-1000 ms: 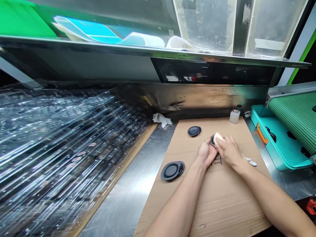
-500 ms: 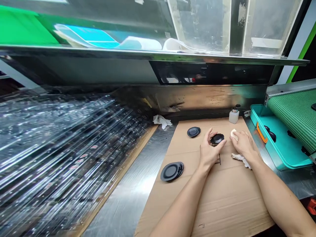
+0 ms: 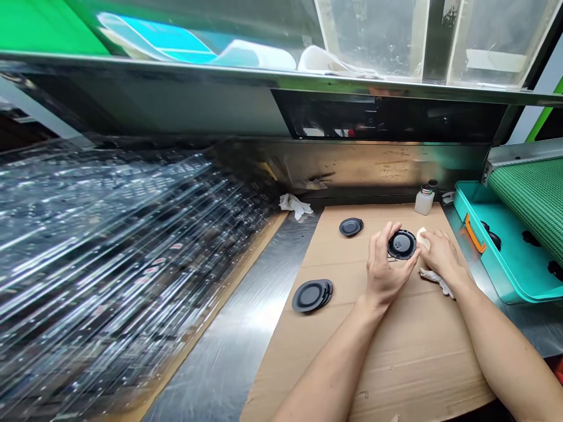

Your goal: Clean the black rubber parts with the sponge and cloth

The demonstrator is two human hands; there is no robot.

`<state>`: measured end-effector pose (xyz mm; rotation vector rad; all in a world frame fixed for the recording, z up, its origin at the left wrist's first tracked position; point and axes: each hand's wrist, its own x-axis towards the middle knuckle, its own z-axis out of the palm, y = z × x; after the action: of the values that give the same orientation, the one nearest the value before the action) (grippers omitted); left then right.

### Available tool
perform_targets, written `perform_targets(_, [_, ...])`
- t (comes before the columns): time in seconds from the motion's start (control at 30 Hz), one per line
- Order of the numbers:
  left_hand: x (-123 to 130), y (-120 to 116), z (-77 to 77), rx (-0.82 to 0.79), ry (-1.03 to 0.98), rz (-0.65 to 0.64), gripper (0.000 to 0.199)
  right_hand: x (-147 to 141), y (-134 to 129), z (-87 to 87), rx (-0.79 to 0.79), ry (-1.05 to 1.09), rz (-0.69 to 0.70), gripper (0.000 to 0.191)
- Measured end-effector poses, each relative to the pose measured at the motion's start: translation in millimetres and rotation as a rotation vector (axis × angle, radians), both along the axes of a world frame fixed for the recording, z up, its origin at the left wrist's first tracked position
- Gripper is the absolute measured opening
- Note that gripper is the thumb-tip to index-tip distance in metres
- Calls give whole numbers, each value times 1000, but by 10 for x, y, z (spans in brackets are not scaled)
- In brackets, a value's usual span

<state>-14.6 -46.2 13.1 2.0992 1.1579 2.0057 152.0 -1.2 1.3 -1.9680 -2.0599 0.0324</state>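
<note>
My left hand grips a round black plastic part by its edges, fingers on the far left side and thumb at the lower right. The part is tipped up so its dished face shows. Close on its right, my right hand is closed on a small white pad, whose exact kind I cannot make out. Below the right hand lies a crumpled white cloth on the cardboard sheet. To the left rest an overlapping stack of black discs and a smaller group of black discs.
A small pump bottle stands at the cardboard's back edge. On the right, a teal bin holds several black parts under a green conveyor belt. Stacked clear plastic trays fill the left. A metal shelf runs across above.
My left hand has turned the black part so that its face shows more fully. The white pad in my right hand is now nearer to it. The camera view has shifted slightly.
</note>
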Motion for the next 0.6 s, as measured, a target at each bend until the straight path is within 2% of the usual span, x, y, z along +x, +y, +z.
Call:
perform_targets(0.3, [11, 8, -47, -2, -8, -32, 71, -1, -5, -11, 9, -9, -3, 33])
perform_targets(0.43, [-74, 114, -36, -88, 28, -35, 30, -2, -20, -35, 29, -15, -14, 31])
perform_targets(0.47, [-142, 205, -30, -155, 3, 2, 24, -2, -21, -43, 28, -16, -20, 30])
perform_targets(0.5, [-235, 326, -23, -240, -45, 61, 26, -4, -21, -51, 27, -16, -26, 29])
perform_targets(0.6, [-631, 789, -1, -535, -172, 311, 45, -13, -12, -75, 25, 3, -27, 27])
